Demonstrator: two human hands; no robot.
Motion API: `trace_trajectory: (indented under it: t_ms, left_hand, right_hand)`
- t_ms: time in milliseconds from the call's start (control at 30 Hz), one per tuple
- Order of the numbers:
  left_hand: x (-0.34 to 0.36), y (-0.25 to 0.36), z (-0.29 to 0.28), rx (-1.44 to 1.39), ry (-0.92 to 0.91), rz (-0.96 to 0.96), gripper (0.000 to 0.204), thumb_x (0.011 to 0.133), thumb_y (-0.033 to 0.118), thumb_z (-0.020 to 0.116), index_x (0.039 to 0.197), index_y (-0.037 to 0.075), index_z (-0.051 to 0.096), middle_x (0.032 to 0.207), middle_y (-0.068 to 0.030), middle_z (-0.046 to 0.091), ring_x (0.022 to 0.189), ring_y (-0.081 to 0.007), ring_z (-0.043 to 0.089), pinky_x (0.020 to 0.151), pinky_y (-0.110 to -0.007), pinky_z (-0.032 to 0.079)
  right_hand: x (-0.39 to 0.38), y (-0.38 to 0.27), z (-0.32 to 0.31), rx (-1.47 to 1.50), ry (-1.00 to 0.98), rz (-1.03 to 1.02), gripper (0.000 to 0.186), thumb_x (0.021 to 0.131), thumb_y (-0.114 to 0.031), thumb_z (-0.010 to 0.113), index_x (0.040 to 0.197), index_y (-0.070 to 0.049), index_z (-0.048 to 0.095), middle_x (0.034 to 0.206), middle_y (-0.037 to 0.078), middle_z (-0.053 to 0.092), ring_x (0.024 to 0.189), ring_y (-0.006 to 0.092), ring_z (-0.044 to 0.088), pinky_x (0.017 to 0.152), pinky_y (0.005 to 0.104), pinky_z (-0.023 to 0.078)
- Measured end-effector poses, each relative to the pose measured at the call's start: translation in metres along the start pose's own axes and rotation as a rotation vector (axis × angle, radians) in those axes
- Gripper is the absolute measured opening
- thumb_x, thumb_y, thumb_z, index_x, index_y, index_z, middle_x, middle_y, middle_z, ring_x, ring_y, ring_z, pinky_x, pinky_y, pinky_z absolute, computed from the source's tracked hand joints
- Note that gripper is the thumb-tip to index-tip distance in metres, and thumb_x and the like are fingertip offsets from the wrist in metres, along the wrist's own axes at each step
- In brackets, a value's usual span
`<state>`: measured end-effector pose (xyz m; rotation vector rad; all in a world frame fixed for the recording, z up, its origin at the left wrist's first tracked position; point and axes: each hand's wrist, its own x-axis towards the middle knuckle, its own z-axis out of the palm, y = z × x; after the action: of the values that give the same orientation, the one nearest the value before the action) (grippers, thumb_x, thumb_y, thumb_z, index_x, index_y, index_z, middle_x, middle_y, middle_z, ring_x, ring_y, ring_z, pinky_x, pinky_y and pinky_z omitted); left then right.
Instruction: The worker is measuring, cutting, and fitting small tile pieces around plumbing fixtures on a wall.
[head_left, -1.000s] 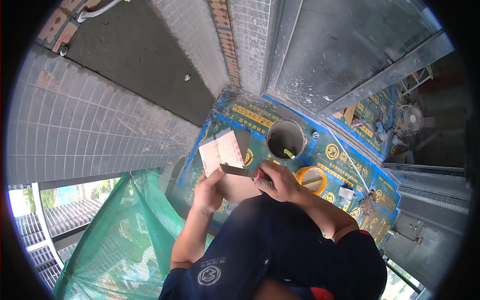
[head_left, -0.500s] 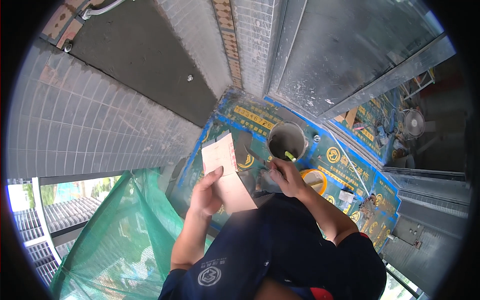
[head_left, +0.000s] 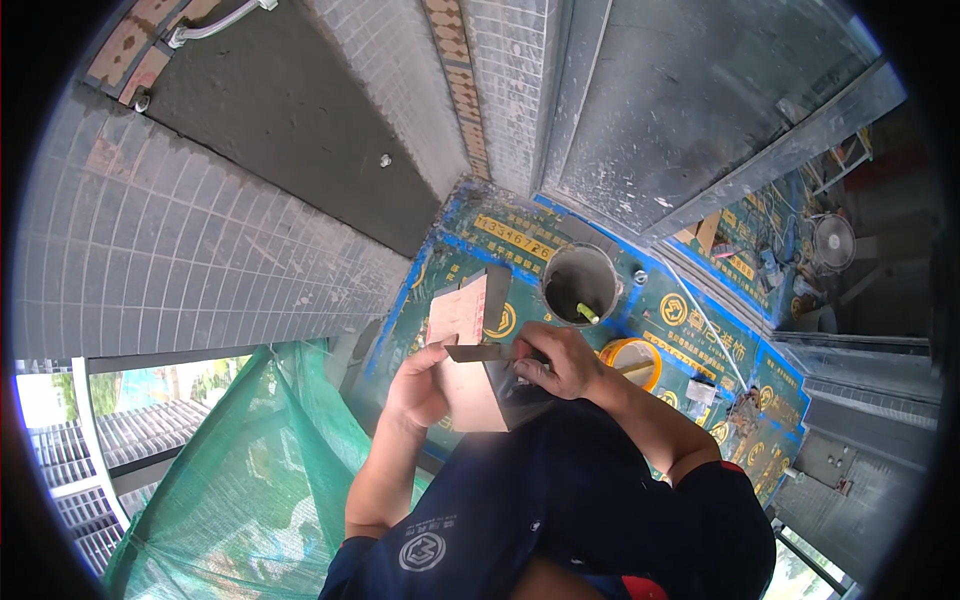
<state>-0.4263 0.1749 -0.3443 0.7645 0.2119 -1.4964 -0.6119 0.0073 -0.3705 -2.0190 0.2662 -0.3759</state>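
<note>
Left hand [head_left: 418,390] clamped on the left edge of a pale pinkish slab [head_left: 470,398], tile or board, cannot tell which; thumb on the near face, fingers partly hidden behind. Slab sits in front of the body, tilted, low end near the dark clothing [head_left: 470,490] over the lap, whether touching cannot tell. Right hand [head_left: 560,360] curled tight round a tool's handle, mostly hidden in the fist; its flat metal blade [head_left: 482,353] lies crosswise over the slab, tip close by the left thumb. Contact along the whole blade not clear. Main hazard, in my judgement: blade skids on the face and catches that thumb, from too much push toward the left or a poor angle. Second: slab twists or drops, since one hand seems to bear it at one edge; a hard press off-centre would do it, and a corner could chip on the floor covering [head_left: 408,318]. Third: right arm swinging wide could knock the grey bucket [head_left: 610,280], with its green-handled tool [head_left: 588,314], or the orange-rimmed tub [head_left: 657,372], both standing near that arm.
</note>
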Motion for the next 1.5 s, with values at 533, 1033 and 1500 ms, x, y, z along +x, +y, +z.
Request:
trace_trajectory:
  t_ms: [533,1033,1500]
  left_hand:
    - [-0.005,-0.002,0.012,0.032,0.077,0.061,0.051,0.092,0.017,0.065,0.139,0.004,0.050,0.131,-0.0104,0.062,0.120,-0.0268,0.060,0.105,-0.044,0.045]
    - [-0.011,-0.012,0.010,0.481,0.191,0.314,0.033,0.091,0.008,0.069,0.121,-0.004,0.064,0.113,-0.0130,0.071,0.104,-0.0224,0.068,0.095,-0.038,0.051]
    - [-0.023,0.016,0.000,0.275,0.205,0.379,0.052,0.089,0.012,0.069,0.135,-0.005,0.052,0.128,-0.0162,0.064,0.119,-0.0286,0.061,0.106,-0.042,0.044]
  right_hand:
    - [0.007,-0.010,0.009,0.398,0.119,0.003,0.028,0.094,-0.028,0.070,0.102,-0.003,0.059,0.074,-0.003,0.052,0.064,0.0085,0.048,0.057,0.0264,0.041]
    - [0.024,-0.023,-0.014,0.386,-0.156,0.140,0.026,0.095,-0.021,0.067,0.078,-0.004,0.057,0.066,-0.001,0.052,0.060,0.0099,0.046,0.059,0.0286,0.040]
    - [0.038,-0.001,0.018,0.349,0.033,0.404,0.033,0.093,-0.029,0.071,0.104,-0.001,0.059,0.087,0.009,0.063,0.070,0.0104,0.052,0.064,0.0292,0.045]
